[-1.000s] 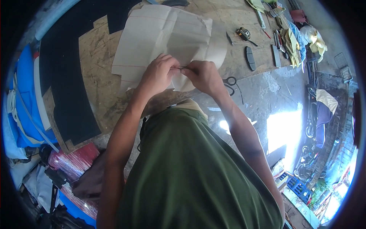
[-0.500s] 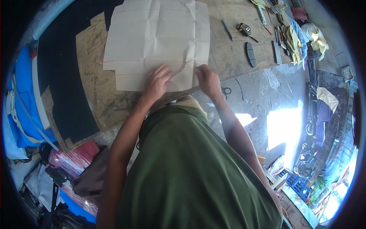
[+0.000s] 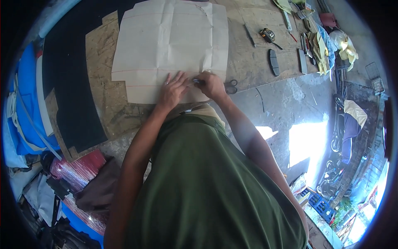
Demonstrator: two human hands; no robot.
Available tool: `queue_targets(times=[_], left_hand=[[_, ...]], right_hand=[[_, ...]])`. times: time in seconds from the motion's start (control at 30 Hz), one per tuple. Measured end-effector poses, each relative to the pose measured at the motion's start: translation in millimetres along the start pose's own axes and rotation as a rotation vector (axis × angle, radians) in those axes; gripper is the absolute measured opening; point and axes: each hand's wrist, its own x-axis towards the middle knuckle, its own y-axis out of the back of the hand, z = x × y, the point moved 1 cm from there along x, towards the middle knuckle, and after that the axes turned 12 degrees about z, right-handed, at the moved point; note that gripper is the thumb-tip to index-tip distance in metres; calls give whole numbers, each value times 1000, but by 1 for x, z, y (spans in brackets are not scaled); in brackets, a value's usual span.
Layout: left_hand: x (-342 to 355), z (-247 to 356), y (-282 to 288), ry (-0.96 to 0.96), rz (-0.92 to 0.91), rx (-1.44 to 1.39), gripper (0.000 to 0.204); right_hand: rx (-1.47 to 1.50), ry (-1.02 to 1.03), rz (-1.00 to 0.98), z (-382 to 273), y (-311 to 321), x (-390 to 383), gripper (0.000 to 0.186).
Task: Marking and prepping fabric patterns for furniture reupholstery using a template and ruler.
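A large creased sheet of pale paper [image 3: 145, 50] with red lines across it lies on the wooden table in front of me. My left hand [image 3: 171, 92] rests flat near its lower edge, fingers spread, with a ring on one finger. Just right of it, my right hand [image 3: 211, 86] is closed over the paper around a small thin tool [image 3: 198, 81], dark with a shiny part; its kind is mostly hidden by the fingers. Beside the right hand, dark scissor handles [image 3: 232, 86] show at the table's edge.
Black material [image 3: 68, 83] covers the table's left side. Farther right lie a tape measure [image 3: 268, 35], a pen-like stick [image 3: 250, 35], a dark flat block [image 3: 273, 62] and a grey bar [image 3: 302, 61]. Blue bundles [image 3: 25, 103] stand left; a red wrapped roll [image 3: 78, 168] lies below.
My right hand has moved left across the paper, close to the left hand, and the thin tool now shows in it. The scissor handles are more exposed. My left hand stays on the sheet.
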Motion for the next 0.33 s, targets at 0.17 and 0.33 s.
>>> queue_targets(times=[0.17,0.33], left_hand=[[1,0,6,-42,-10,7,41],[-5,0,-4,-90,18,112,40]], right_hand=[[-30,102,1,4,3,-5,24],[-72,195,6,10,1,-5,25]])
